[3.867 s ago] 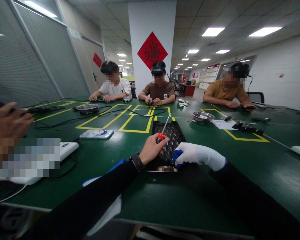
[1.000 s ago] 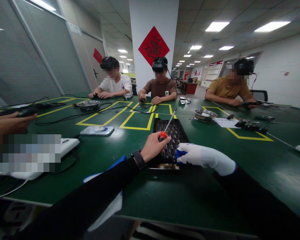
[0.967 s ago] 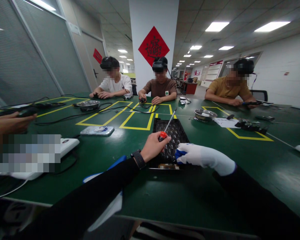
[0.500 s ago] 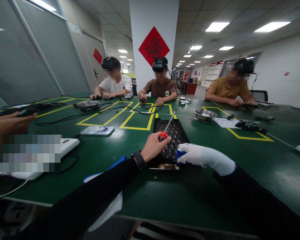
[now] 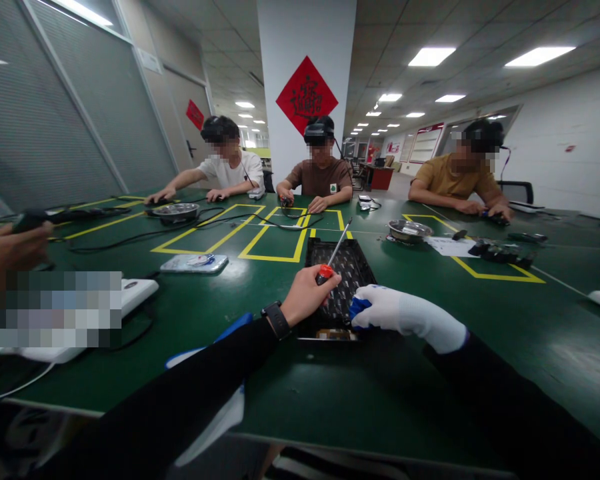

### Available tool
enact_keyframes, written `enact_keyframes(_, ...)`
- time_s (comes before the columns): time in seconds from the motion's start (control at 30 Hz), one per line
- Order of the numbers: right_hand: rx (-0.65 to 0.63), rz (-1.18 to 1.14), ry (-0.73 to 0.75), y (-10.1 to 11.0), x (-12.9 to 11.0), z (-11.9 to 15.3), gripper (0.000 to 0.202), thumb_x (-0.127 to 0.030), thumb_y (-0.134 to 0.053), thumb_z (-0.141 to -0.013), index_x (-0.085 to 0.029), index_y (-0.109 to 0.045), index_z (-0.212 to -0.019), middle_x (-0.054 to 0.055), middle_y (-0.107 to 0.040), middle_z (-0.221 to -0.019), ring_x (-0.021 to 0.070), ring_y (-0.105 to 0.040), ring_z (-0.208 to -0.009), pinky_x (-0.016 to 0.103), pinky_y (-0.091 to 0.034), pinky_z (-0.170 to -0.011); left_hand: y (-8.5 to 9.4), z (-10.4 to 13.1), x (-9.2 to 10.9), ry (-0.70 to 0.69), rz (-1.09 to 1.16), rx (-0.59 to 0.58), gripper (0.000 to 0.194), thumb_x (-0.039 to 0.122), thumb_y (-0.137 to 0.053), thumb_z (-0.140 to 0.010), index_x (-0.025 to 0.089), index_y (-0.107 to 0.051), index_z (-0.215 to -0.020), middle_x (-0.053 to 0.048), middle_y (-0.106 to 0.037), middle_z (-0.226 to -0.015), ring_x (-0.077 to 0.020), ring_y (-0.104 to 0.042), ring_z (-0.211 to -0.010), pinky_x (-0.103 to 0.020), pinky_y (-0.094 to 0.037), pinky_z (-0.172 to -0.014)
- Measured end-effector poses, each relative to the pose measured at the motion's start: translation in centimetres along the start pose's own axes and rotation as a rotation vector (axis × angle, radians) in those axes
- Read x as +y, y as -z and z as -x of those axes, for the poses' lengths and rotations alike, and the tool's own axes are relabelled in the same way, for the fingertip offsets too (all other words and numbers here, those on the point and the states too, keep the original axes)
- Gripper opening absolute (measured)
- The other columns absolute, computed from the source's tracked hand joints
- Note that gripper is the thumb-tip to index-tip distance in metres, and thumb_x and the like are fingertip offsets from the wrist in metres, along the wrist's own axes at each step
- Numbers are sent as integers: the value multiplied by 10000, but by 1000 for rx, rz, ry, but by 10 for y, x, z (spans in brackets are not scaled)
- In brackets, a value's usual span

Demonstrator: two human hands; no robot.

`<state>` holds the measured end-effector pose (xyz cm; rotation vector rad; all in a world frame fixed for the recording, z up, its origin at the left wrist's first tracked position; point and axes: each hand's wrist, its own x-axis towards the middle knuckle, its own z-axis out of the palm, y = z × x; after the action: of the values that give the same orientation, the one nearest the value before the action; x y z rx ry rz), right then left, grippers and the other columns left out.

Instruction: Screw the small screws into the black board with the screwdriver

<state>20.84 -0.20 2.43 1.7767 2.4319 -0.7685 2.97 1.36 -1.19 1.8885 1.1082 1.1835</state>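
In my bare left hand (image 5: pixel 306 293) is a screwdriver (image 5: pixel 325 273) with a red and black handle; its metal shaft slants up and away from me. A dark watch is on that wrist. Under both hands lies a shallow black casing (image 5: pixel 347 257) with a patterned inside and a brownish part (image 5: pixel 333 335) at its near end. My right hand (image 5: pixel 380 310), in a white glove with blue fingertips, is curled over the casing's right side. Its fingertips are bent in and down, and what they pinch, if anything, is hidden.
A blue and white glove (image 5: pixel 210 343) lies left of my forearm. Beyond are a wrapped flat phone-like item (image 5: pixel 194 263), metal bowls (image 5: pixel 410 230) and black cables. A white device (image 5: pixel 140 293) sits at left near another person's hand (image 5: pixel 15 250). Three people sit across the green table.
My hands, the screwdriver and the casing stay nearly still. Across the table, the person at the left has stretched an arm out toward the metal bowl. The hand at far left has shifted left.
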Motion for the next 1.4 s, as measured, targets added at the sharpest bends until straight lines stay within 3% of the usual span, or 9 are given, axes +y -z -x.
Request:
enact_keyframes(0.33,72,-55,19,2,-1,0,307,-392,-621,-580,-166,-585,-785,33,-585,-801,139,-528,-670,223,-392,-563,1,0,-1,-9,-9,7,347,459,-473,-759,127,-568,-779,37,-523,-494,-78,-486,-406,-195,-385,-468)
enact_keyframes(0.57,120,-187,118,3,-1,-1,191,-332,-600,-605,-153,-567,-662,1,-565,-636,115,-493,-571,225,-378,-537,1,1,0,5,-5,12,366,478,-469,-756,128,-571,-784,35,-522,-475,-85,-489,-409,-203,-386,-485)
enact_keyframes(0.8,525,-346,182,-15,-10,8,194,-349,-520,-701,-161,-559,-673,-15,-549,-611,102,-475,-564,217,-348,-524,3,0,2,6,-6,18,377,490,-451,-762,129,-558,-769,31,-512,-468,-95,-485,-415,-210,-374,-480)
enact_keyframes(0.97,746,-393,258,-11,-12,12,258,-393,-472,-753,-161,-559,-682,-11,-539,-619,109,-482,-583,227,-374,-552,5,1,7,9,8,-1,360,486,-436,-770,139,-524,-734,44,-490,-466,-89,-472,-422,-207,-367,-489)
enact_keyframes(1.1,873,-272,367,-3,-7,6,227,-356,-480,-774,-165,-600,-751,28,-592,-722,141,-531,-680,265,-412,-648,9,0,12,18,21,-44,333,476,-422,-777,151,-473,-722,56,-460,-484,-81,-456,-424,-203,-365,-491)
enact_keyframes(1.23,1048,101,540,-1,-5,0,268,-289,-473,-799,-182,-585,-1017,60,-587,-806,161,-528,-749,292,-402,-706,16,-10,27,14,23,-143,256,414,-417,-786,161,-453,-785,57,-457,-536,-75,-446,-461,-195,-368,-496)
enact_keyframes(1.3,1047,329,583,0,-8,-1,353,-252,-452,-806,-209,-518,-1150,53,-569,-782,159,-513,-711,286,-389,-663,20,-18,37,35,31,-204,223,356,-429,-780,165,-442,-895,56,-463,-570,-68,-431,-444,-185,-354,-453)
enact_keyframes(1.4,1022,492,534,1,-14,0,421,-218,-419,-808,-221,-448,-1229,57,-567,-799,162,-507,-711,285,-374,-658,22,-27,48,32,20,-235,389,292,-478,-743,164,-381,-1097,40,-492,-637,-58,-420,-417,-179,-343,-411)
